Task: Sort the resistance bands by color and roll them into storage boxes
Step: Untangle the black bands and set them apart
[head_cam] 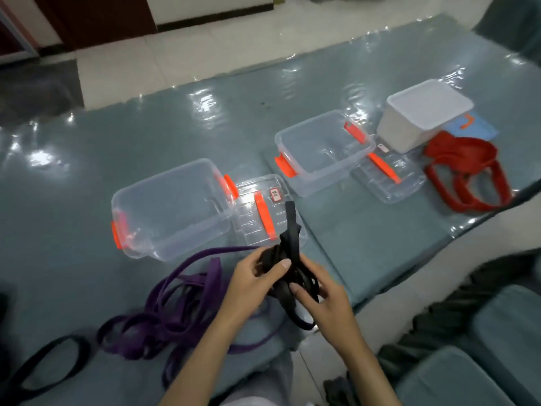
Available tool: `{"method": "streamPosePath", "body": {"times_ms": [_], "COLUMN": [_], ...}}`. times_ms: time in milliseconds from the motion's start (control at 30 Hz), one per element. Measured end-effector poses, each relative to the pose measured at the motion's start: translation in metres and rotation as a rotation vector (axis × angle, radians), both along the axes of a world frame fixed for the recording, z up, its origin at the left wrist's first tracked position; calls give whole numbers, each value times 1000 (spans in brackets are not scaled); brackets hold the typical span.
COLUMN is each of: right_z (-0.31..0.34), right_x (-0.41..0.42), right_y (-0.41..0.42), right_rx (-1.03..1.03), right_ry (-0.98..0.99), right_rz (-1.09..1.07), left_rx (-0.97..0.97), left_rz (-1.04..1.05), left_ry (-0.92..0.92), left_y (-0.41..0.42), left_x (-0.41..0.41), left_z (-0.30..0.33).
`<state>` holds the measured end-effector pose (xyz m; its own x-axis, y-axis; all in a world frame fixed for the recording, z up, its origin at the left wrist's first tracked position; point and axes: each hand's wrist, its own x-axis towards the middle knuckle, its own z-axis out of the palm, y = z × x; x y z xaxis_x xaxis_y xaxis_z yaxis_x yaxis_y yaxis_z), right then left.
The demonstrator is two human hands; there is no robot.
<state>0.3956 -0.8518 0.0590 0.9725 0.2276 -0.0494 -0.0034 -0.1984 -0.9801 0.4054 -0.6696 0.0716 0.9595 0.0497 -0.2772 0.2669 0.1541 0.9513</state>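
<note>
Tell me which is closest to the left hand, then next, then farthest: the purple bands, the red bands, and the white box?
From the left hand, in the head view:
1. Purple bands: a pile just left of the hand, partly beneath it.
2. Red bands: far to the right, near the mat's edge.
3. White box: just behind the red bands, farthest back.

Two bare forearms rise from the 6 o'clock edge of the view, with no sleeve, watch, ring or bracelet on either. The left hand [248, 281] shows a short, rounded thumbnail at its 2 o'clock side. The right hand [325, 300] shows a similar short, unpainted nail on the thumb at its 10 o'clock side. Between the forearms, at 6 o'clock, lies a patch of pale grey-white cloth [263, 385], seemingly the person's clothing, though too blurred to say which garment.
</note>
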Motion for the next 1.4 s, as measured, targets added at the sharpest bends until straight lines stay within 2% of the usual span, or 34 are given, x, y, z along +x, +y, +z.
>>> {"method": "streamPosePath", "body": {"times_ms": [100, 267, 367, 567, 667, 800, 1033, 1167, 1300, 1400], "right_z": [3, 3, -6, -37, -54, -83, -121, -126, -123, -113], "right_x": [32, 79, 102, 157, 189, 224, 268, 271, 269, 266], "right_y": [-32, -84, -117, -177, -204, -232, -278, -293, -302, -306], "right_rx": [6, 6, 3, 33, 62, -39, -450, -539, -584, -591], "right_ry": [88, 127, 191, 284, 364, 420, 341, 287, 279, 189], "right_rz": [-33, -70, -58, 15, 64, 162, 182, 148, 186, 218], "left_rx": [-62, -115, -80, 173, 359, 611, 917, 1141, 1262, 1298], "left_rz": [-49, -119, -149, -34, 45, 77, -110, -242, -226, -220], "left_ry": [14, 27, 38, 68, 80, 98, 364, 479, 521, 507], "left_y": [-25, -67, -94, -164, -198, -240, -280, -285, -289, -289], "left_x": [33, 74, 95, 141, 160, 173, 189, 187, 180, 172], "left_z": [-3, -10, -15, -46, -62, -85, -103, -102, -97, -94]}}
